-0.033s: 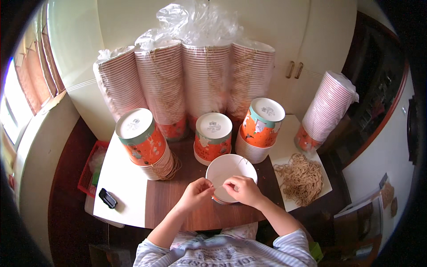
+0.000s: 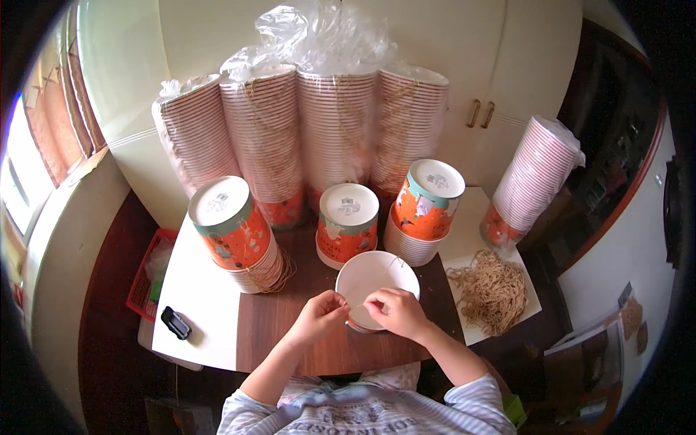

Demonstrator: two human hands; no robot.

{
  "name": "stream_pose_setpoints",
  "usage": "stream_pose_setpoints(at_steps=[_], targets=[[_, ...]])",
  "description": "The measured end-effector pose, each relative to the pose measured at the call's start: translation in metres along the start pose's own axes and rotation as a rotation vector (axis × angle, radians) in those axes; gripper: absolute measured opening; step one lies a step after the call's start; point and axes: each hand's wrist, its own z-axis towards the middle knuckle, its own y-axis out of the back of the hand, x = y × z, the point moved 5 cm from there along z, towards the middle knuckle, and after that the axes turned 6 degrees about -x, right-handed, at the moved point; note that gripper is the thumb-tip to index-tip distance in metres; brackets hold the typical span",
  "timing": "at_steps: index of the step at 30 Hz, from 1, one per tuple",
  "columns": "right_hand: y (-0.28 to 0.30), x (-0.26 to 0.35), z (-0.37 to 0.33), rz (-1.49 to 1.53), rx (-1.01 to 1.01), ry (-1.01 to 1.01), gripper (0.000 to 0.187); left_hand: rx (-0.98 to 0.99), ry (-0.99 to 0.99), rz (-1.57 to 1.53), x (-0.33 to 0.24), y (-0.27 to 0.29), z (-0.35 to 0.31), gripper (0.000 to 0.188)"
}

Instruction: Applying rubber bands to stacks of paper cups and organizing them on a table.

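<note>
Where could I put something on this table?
Try the white panel between the black holder and the brown wood, or that wood between the left cup stack and left hand. Wrapped cups crowd the back; twine, the right.

nested stacks (image 2: 337, 130) behind the bucket (image 2: 370, 274), cord heap (image 2: 493, 293) to its right

Window (image 2: 20, 188): far left, blown out to white, daylight entering there.
White table panel (image 2: 206, 319): lower left, bright.
Plastic bags (image 2: 319, 36): top centre, scattered glints.
Open bucket (image 2: 373, 272): centre, pale inside, softly shaded.
Dark panel (image 2: 605, 138): upper right, dim, detail lost.
Fingertips (image 2: 368, 303): fine detail unclear.
Rim of frame: black corners, straight edges bowed.
</note>
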Motion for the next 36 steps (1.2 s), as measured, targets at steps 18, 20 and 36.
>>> stream_pose_setpoints(at_steps=[18,20,36], targets=[[-0.046,0.038,-0.042,-0.554,-0.066,0.458,0.014,0.013,0.133,-0.324,0.016,0.006,-0.007,0.007],[-0.044,0.038,-0.039,-0.458,-0.008,0.412,0.011,0.011,0.107,-0.312,0.015,0.008,-0.008,0.009],[-0.034,0.006,-0.002,0.005,0.031,0.124,0.027,0.041,-0.058,-0.22,0.005,0.01,-0.013,0.015]])
